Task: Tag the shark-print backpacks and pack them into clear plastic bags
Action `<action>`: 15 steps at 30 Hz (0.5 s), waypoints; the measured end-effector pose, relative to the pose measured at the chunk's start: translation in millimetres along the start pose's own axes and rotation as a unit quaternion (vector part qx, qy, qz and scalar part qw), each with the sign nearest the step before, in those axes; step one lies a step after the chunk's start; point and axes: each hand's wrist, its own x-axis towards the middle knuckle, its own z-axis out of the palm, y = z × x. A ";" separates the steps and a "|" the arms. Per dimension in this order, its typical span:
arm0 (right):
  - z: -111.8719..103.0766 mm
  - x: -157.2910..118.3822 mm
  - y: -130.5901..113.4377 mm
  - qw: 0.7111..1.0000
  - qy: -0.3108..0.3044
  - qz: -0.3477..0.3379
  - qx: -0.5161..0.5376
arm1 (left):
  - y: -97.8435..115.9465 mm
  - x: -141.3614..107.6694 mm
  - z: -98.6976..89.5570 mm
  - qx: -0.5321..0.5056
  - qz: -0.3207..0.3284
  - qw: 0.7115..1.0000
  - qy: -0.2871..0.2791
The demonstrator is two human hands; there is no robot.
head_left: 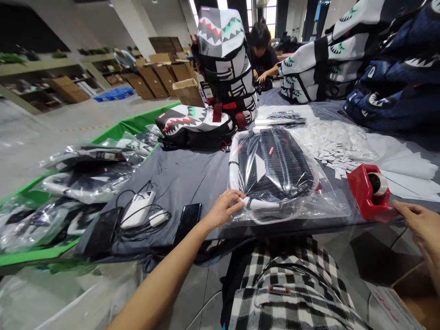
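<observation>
- Took red tape dispenser (366, 197) as landmark, at near edge of gray-covered table (172, 176).
- Found bagged backpack (285, 176) left of dispenser, lying flat in clear plastic, ribbed black panel up, white trim round the side.
- Saw small red tag (271, 150) and white patch (260, 167) on that panel; could not read either.
- Spotted dark lettering on white printed sheet (287, 112), behind and left of dispenser; too blurred to read.
- Noted shark-mouth prints on stacked backpacks (222, 39), far behind and left of dispenser; could not read small top label (205, 8).
- Found right hand (419, 222) just right of dispenser, arm in from right, thumb and forefinger tips close together at dispenser's near end; could not tell about tape between them.
- Found left hand (225, 208) well left of dispenser, forearm slanting up from below, palm down, fingers bent at bag's near-left corner; could not tell pinching from resting.
- Noted pile of white pieces (338, 158) just behind and left of dispenser.
- Logged black phone (189, 220) and white device (138, 210) far left of dispenser.
</observation>
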 end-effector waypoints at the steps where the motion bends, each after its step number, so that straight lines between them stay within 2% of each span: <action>1: 1.5 -2.7 -12.0 0.996 0.014 0.083 -0.007 | -0.9 0.3 0.2 0.001 0.005 1.000 0.000; 2: 3.0 -5.9 -24.7 0.987 0.026 0.160 -0.002 | -1.8 0.2 0.4 0.003 0.012 1.000 -0.001; 3: 4.5 -9.2 -36.9 0.981 0.033 0.192 0.017 | -2.8 0.0 0.6 0.006 0.019 1.000 -0.002; 6: 6.9 -17.6 -59.4 0.980 0.043 0.190 0.037 | -8.3 -0.2 0.8 0.026 0.025 0.999 0.003; 9: 1.5 -31.0 -56.7 0.985 0.088 0.146 0.025 | -17.5 2.7 -0.7 0.037 0.014 0.999 0.003; 11: -1.9 -47.7 -51.3 0.978 0.115 0.151 0.082 | -21.9 4.4 -2.2 0.043 0.005 0.999 -0.013; 13: 1.9 -67.1 -50.6 0.946 0.116 0.211 0.219 | -24.0 4.8 -3.5 0.046 -0.005 0.999 -0.027; 15: 14.6 -84.1 -58.0 0.895 0.097 0.268 0.342 | -24.9 4.9 -4.2 0.044 -0.012 0.998 -0.032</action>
